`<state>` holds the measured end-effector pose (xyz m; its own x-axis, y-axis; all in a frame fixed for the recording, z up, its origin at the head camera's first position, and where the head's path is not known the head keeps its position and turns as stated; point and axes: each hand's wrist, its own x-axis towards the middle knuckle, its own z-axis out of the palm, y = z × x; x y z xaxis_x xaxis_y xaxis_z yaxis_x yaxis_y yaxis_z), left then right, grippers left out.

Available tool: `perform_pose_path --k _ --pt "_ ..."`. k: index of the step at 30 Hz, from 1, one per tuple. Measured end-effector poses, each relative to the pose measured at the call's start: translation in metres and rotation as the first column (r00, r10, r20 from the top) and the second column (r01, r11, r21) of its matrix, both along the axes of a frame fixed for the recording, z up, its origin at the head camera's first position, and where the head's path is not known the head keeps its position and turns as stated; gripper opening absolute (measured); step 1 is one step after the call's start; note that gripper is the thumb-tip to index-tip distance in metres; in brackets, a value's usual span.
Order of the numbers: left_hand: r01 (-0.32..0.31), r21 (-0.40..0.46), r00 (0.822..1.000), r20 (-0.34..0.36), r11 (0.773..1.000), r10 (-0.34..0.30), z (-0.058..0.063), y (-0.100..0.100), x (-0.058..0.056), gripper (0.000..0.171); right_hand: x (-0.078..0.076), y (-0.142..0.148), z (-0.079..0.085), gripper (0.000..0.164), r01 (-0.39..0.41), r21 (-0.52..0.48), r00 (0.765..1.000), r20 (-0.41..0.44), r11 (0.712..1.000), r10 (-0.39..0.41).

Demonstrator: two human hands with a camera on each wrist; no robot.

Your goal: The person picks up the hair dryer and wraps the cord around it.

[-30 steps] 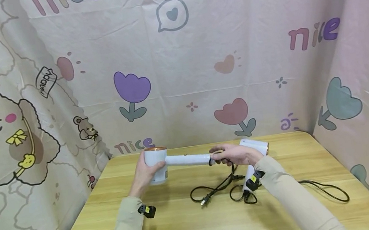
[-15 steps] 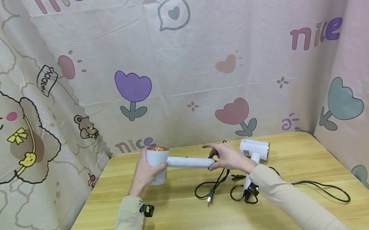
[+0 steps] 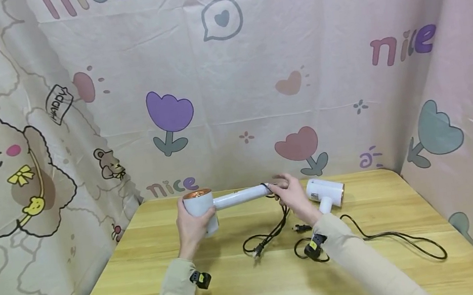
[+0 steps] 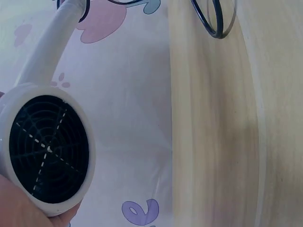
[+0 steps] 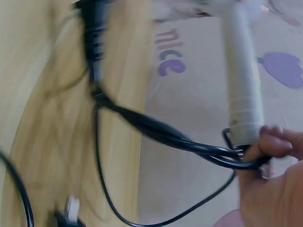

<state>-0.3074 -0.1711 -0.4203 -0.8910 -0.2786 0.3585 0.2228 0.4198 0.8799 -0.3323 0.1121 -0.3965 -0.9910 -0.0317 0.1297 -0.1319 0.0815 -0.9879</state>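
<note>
My left hand [image 3: 191, 228] grips the barrel of a white hair dryer [image 3: 239, 198], held up over the table with its handle pointing right and tilted slightly up. Its copper-coloured opening faces upward in the head view. The left wrist view shows a black round grille [image 4: 49, 149] at the other end. At the tip of the handle, my right hand [image 3: 293, 197] pinches the black power cord [image 5: 165, 137]. A turn of that cord crosses the handle end, and folded lengths hang below with the plug [image 3: 258, 250] lowest. Part of the right fingers is hidden behind the cord.
A second white hair dryer [image 3: 325, 191] lies on the wooden table [image 3: 256, 294] behind my right forearm, its handle mostly hidden. Its black cord [image 3: 391, 233] loops out to the right. Another plug [image 3: 302, 228] lies near it. Patterned cloth [image 3: 229, 93] surrounds the table.
The handle dipped at its right end, then rose to tilt upward. My right hand opened its fingers somewhat, then came back over the handle's tip with the cord. The left hand still grips the barrel.
</note>
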Motion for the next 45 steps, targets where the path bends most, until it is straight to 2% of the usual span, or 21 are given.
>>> perform_pose_path --k 2,3,5,8,11,16,19,22,25,29,32,34,35,36,39,41,43,45 --pt "0.001 0.020 1.000 0.002 1.000 -0.001 -0.001 0.000 -0.001 0.088 -0.001 0.002 0.003 0.064 -0.046 -0.146 0.989 0.135 0.988 0.066" --pt "0.002 0.032 1.000 0.001 0.999 -0.002 -0.001 0.000 -0.001 0.087 -0.002 0.004 0.004 0.062 -0.072 -0.199 0.976 0.190 0.977 0.110" --pt "0.005 0.056 1.000 0.003 0.998 -0.006 0.000 0.000 -0.001 0.086 -0.003 0.007 0.004 0.047 -0.140 -0.274 0.942 0.260 0.951 0.213" --pt "0.006 0.088 1.000 0.006 0.996 -0.007 0.001 0.002 -0.002 0.086 -0.004 0.011 0.004 0.024 -0.255 -0.293 0.892 0.296 0.921 0.341" --pt "0.011 0.132 1.000 0.015 0.991 -0.013 0.003 0.003 -0.003 0.086 -0.005 0.014 0.002 0.026 -0.322 -0.280 0.870 0.289 0.905 0.399" --pt "0.048 0.232 0.997 0.051 0.972 -0.061 0.004 0.005 -0.007 0.082 -0.006 0.015 -0.001 0.021 -0.384 -0.252 0.880 0.192 0.888 0.435" --pt "0.069 0.282 0.992 0.085 0.957 -0.097 0.007 0.004 -0.008 0.079 -0.010 0.017 -0.004 0.010 -0.409 -0.176 0.897 0.103 0.895 0.430" --pt "0.099 0.308 0.983 0.119 0.946 -0.141 0.011 0.002 -0.008 0.075 -0.013 0.021 -0.006 0.014 -0.388 -0.019 0.922 -0.004 0.922 0.388" --pt "0.149 0.339 0.966 0.153 0.929 -0.210 0.015 -0.003 -0.009 0.072 -0.014 0.026 -0.005 0.022 -0.315 0.160 0.933 -0.127 0.936 0.336" --pt "0.219 0.381 0.926 0.209 0.898 -0.314 0.015 -0.013 -0.012 0.069 -0.015 0.030 -0.002 0.016 -0.207 0.365 0.915 -0.256 0.908 0.312" --pt "0.264 0.376 0.897 0.243 0.888 -0.369 0.013 -0.021 -0.012 0.068 -0.016 0.033 0.002 0.010 -0.101 0.533 0.874 -0.356 0.840 0.331" --pt "0.289 0.359 0.885 0.254 0.887 -0.391 0.012 -0.024 -0.011 0.069 -0.016 0.034 0.005 0.010 -0.024 0.628 0.843 -0.405 0.778 0.353" --pt "0.299 0.344 0.880 0.261 0.890 -0.397 0.012 -0.025 -0.010 0.069 -0.017 0.035 0.006 0.009 0.018 0.672 0.819 -0.435 0.741 0.374" --pt "0.306 0.318 0.879 0.267 0.898 -0.394 0.011 -0.025 -0.010 0.069 -0.018 0.036 0.008 0.007 0.059 0.710 0.800 -0.454 0.702 0.393" --pt "0.315 0.251 0.883 0.276 0.915 -0.380 0.011 -0.024 -0.010 0.074 -0.019 0.035 0.013 0.004 0.104 0.791 0.761 -0.453 0.602 0.464" --pt "0.318 0.197 0.889 0.279 0.927 -0.364 0.012 -0.022 -0.010 0.079 -0.018 0.033 0.017 0.006 0.134 0.829 0.746 -0.445 0.543 0.495" --pt "0.312 0.156 0.899 0.270 0.937 -0.344 0.012 -0.019 -0.010 0.083 -0.017 0.030 0.020 0.007 0.166 0.853 0.751 -0.434 0.495 0.497" --pt "0.300 0.111 0.912 0.259 0.948 -0.319 0.012 -0.016 -0.009 0.086 -0.015 0.029 0.022 0.009 0.214 0.862 0.761 -0.441 0.459 0.475"
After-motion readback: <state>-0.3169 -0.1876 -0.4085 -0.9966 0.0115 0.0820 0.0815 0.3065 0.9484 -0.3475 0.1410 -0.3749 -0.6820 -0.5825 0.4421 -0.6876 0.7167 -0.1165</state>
